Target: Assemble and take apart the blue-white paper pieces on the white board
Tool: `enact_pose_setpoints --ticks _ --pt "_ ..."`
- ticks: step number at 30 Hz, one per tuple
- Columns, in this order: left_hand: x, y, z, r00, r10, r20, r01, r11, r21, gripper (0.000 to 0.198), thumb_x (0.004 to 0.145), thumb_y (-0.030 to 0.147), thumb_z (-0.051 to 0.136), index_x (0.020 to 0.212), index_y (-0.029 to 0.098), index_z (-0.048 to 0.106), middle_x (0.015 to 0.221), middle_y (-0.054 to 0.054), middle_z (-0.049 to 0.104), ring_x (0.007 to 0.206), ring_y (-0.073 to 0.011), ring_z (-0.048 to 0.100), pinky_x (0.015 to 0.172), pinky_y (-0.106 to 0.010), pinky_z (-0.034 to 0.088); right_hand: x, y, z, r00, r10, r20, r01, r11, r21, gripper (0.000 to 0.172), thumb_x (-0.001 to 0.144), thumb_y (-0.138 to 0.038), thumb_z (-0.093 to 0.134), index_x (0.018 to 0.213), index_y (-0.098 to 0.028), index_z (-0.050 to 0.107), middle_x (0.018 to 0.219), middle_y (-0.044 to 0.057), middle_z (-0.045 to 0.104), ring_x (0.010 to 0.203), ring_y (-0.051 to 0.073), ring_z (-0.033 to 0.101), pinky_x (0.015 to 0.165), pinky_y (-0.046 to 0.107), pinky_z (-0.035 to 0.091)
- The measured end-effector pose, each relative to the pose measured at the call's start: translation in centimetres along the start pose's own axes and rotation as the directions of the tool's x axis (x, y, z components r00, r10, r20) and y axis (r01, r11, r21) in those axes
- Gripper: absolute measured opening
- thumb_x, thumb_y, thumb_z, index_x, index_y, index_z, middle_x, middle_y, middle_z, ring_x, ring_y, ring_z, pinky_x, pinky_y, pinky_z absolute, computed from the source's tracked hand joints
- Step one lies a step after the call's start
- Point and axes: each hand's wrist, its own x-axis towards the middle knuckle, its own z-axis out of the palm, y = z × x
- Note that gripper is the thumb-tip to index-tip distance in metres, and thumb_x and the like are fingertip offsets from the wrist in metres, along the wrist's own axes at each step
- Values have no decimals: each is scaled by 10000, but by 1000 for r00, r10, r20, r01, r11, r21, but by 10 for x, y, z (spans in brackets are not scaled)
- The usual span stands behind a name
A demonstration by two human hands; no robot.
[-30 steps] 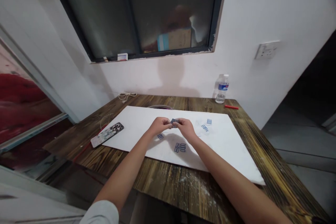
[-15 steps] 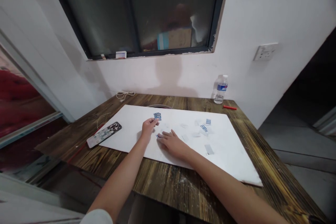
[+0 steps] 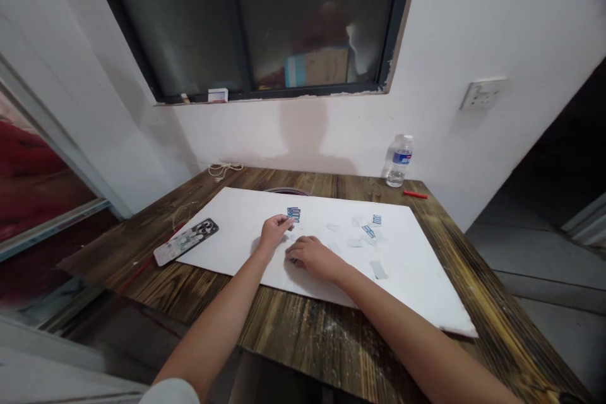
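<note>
My left hand [image 3: 275, 231] pinches small pieces with blue loop-like markings [image 3: 294, 214] between thumb and fingers, just above the white board [image 3: 255, 209]. To its right, my right hand [image 3: 315, 257] rests low on the board with its fingers curled. A bit of dark blue shows under those fingertips; the rest of that piece is hidden. Two more blue-marked pieces lie toward the board's right side, one tilted [image 3: 368, 231] and one farther back [image 3: 377, 219]. Around them are several pale, see-through slips and a grey rectangular slip [image 3: 378, 269].
A phone in a patterned case [image 3: 187, 242] lies across the board's left edge. Behind the board, a water bottle [image 3: 400, 161] stands by the wall, with a red pen-like stick [image 3: 415, 194] beside it. Pale string [image 3: 225, 169] lies at the back left of the wooden table [image 3: 303, 322].
My left hand has shifted slightly right with the blue-marked pieces. My right hand's fingers, spread over a small blue piece before, have curled in over it.
</note>
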Motion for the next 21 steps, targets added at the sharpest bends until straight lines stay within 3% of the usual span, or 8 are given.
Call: enact_pose_setpoints --ticks 7,11,15,18,21 --pt "0 0 0 1000 8 14 -7 1000 -7 312 647 473 729 620 174 645 596 -13 640 591 -131 569 585 -238 440 0 1 -6 997 80 20 -79 996 -44 195 830 -152 634 1002 -221 696 1037 73 648 997 229 498 764 307 361" --pt "-4 5 1 999 14 43 -15 1000 10 304 650 464 729 608 176 642 592 -17 639 595 -140 572 601 -252 452 1 8 -3 987 160 -23 -158 983 93 302 769 -82 657 1048 -190 699 968 67 665 910 196 554 767 277 395" --pt "-7 10 2 998 -1 61 -1 999 32 324 658 477 727 592 170 644 601 -26 643 583 -136 565 572 -249 442 2 13 -7 962 265 -65 -239 934 267 180 735 -60 630 818 -176 740 820 40 687 746 157 595 719 253 428" --pt "-7 11 2 997 1 83 -4 999 40 333 644 478 744 590 162 653 593 -33 643 574 -138 568 571 -255 445 2 18 -12 920 353 -169 -264 878 399 163 732 -98 616 758 -199 742 765 22 704 716 164 617 714 266 453" --pt "-6 9 3 993 26 117 -32 998 49 334 647 474 743 590 156 658 578 -31 640 569 -139 570 590 -263 454 3 26 -15 820 496 -285 -286 787 546 167 732 -139 614 805 -216 742 730 11 712 681 168 636 686 274 475"
